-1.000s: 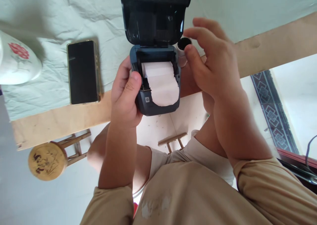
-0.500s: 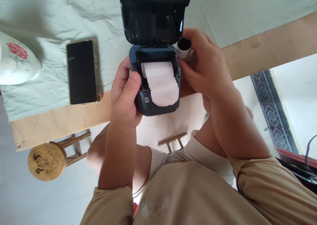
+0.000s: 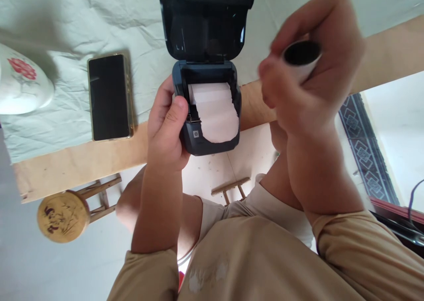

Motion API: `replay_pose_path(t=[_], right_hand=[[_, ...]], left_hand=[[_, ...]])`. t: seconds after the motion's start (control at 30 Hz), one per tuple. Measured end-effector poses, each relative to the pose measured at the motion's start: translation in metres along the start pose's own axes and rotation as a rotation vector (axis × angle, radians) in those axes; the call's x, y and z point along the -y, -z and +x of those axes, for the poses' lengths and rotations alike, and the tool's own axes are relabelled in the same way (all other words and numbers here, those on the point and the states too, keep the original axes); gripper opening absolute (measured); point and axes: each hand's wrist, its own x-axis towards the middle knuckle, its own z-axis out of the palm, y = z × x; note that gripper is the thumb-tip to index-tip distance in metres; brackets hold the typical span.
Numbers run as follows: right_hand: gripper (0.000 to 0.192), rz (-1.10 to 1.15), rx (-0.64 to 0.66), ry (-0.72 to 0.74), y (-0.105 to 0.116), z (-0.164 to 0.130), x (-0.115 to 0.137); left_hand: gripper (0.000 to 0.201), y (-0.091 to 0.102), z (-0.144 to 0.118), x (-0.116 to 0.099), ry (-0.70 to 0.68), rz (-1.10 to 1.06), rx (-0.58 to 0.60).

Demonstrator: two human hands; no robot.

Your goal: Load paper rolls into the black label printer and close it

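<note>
A small dark label printer (image 3: 198,137) sits at the table's front edge with its lid (image 3: 205,22) swung up and open. A white paper roll (image 3: 215,111) lies in its bay, the paper's end draped over the front. My left hand (image 3: 167,128) grips the printer's left side, thumb on the top edge. My right hand (image 3: 311,80) is raised to the right of the printer and holds a small white tube with a dark hollow end (image 3: 301,55), blurred by motion.
A black phone (image 3: 109,97) lies on the pale green cloth (image 3: 82,22) left of the printer. A white bowl with a red flower (image 3: 20,86) is at the far left. The bare wooden table edge (image 3: 73,164) runs below. A round wooden stool (image 3: 62,215) stands on the floor.
My right hand closed on the small tube beside the printer and lifted it up and to the right. My left hand and the printer stayed put.
</note>
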Motion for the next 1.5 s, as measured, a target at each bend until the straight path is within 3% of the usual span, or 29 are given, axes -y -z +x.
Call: replay_pose_path(t=[0.1, 0.23, 0.3, 0.57, 0.73, 0.87, 1.0, 1.07, 1.1, 1.3, 1.5], right_hand=[[0.012, -0.184, 0.058, 0.117, -0.001, 0.001, 0.021], [0.024, -0.530, 0.389, -0.170, -0.007, 0.007, 0.044], [0.026, -0.645, 0.472, -0.249, -0.007, 0.009, 0.051], [0.036, -0.710, 0.617, -0.178, 0.001, 0.009, 0.051], [0.035, -0.554, 0.497, -0.175, 0.009, 0.005, 0.049], [0.032, 0.020, 0.273, -0.140, 0.022, 0.003, 0.044], [0.033, 0.558, -0.085, -0.395, 0.021, 0.011, 0.014], [0.029, 0.631, -0.135, -0.665, 0.016, 0.015, -0.005], [0.025, 0.657, -0.154, -0.721, 0.013, 0.016, -0.013], [0.021, 0.518, -0.209, -0.580, 0.004, 0.009, -0.022], [0.017, -0.056, -0.073, -0.325, 0.008, 0.007, -0.025]], left_hand=[[0.041, 0.001, 0.001, 0.001, -0.012, -0.014, 0.039], [0.042, 0.000, 0.001, 0.002, -0.016, -0.015, 0.043], [0.042, 0.000, 0.001, 0.002, -0.017, -0.010, 0.039], [0.041, 0.000, -0.002, -0.003, 0.000, 0.068, 0.110], [0.038, -0.004, -0.002, -0.004, 0.011, 0.036, 0.076], [0.034, -0.005, 0.000, -0.002, 0.020, 0.015, -0.020], [0.036, -0.004, 0.002, -0.001, 0.055, -0.010, -0.091], [0.039, -0.004, 0.003, -0.001, 0.078, -0.008, -0.089], [0.039, -0.004, 0.003, -0.001, 0.081, 0.001, -0.090], [0.039, -0.006, 0.003, -0.001, 0.064, 0.041, -0.102], [0.040, -0.006, 0.002, -0.002, 0.073, 0.061, -0.102]])
